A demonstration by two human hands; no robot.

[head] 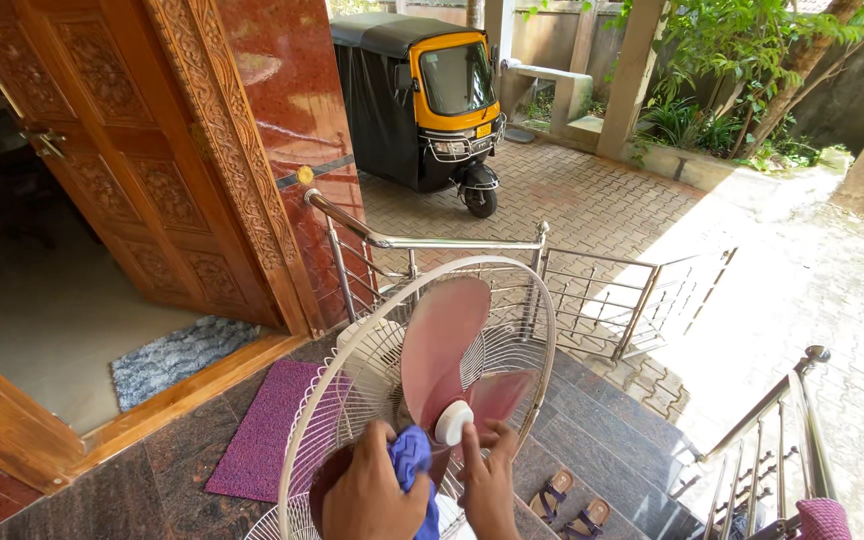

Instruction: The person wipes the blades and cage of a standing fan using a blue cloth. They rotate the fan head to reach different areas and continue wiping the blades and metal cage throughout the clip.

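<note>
The fan (432,400) is a pedestal or table type with its front guard removed: a white wire rear grille (352,390) forms a round cage behind three translucent pink blades (442,335), which meet at a white hub cap (453,422). It stands at the bottom centre of the view, on a dark polished stone landing (167,470) at the head of a flight of steps. The left hand (372,495) is closed around a bunched blue cloth (414,470) and presses it against a lower blade, just beside the hub cap. The right hand (489,480) is partly open, fingers curled, with the fingertips (482,432) touching the hub cap and the blade beside it; it grips nothing fully. A purple doormat (264,430) lies on the landing to the left of the fan, partly behind the grille. A grey patterned mat (182,355) lies inside the threshold of an open carved wooden door (132,150). A stainless steel handrail (422,240) runs behind the fan, and a second rail (777,420) stands at the lower right. A pair of sandals (567,505) rests on a step just right of the right hand. Well apart, on the paved courtyard, a black-and-yellow three-wheeled vehicle (432,95) is parked. The grille rim and the upper blade screen part of the steps behind the fan.
</note>
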